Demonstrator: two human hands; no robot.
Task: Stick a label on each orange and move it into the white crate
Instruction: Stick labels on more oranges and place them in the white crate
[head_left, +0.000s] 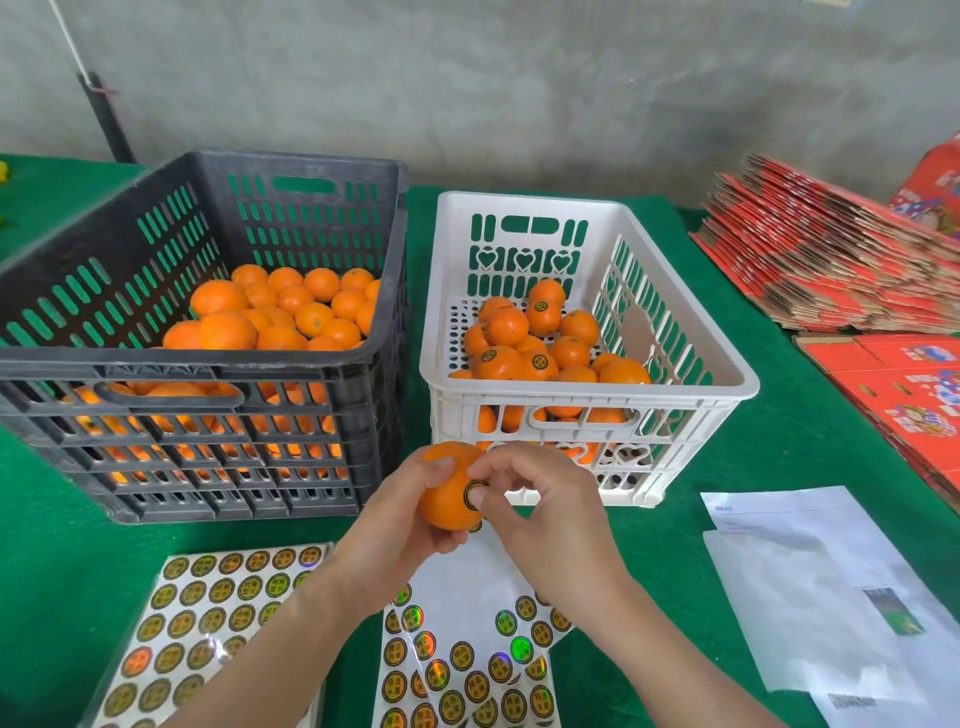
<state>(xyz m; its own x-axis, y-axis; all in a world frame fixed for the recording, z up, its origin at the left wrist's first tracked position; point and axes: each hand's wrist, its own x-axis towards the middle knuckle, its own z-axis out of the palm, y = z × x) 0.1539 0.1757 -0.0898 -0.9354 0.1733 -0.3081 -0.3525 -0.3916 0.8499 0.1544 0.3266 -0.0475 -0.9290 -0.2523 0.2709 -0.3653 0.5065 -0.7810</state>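
Note:
My left hand (400, 514) grips an orange (448, 493) in front of the two crates, above the table. My right hand (535, 499) presses a round gold label (474, 492) onto that orange with thumb and fingertips. The white crate (691, 338) stands just behind my hands and holds several oranges (540, 348), some with labels showing. The black crate (208, 374) at the left is piled with unlabelled oranges (291, 312). Two label sheets lie near me: a full sheet (208, 623) at lower left and a partly used sheet (467, 649) under my wrists.
The table has a green cloth (47, 545). White papers (821, 597) lie at the lower right. Stacks of flat red cartons (831, 260) and more red cartons (909, 395) fill the right side. A grey wall and a black pole (106, 114) stand behind.

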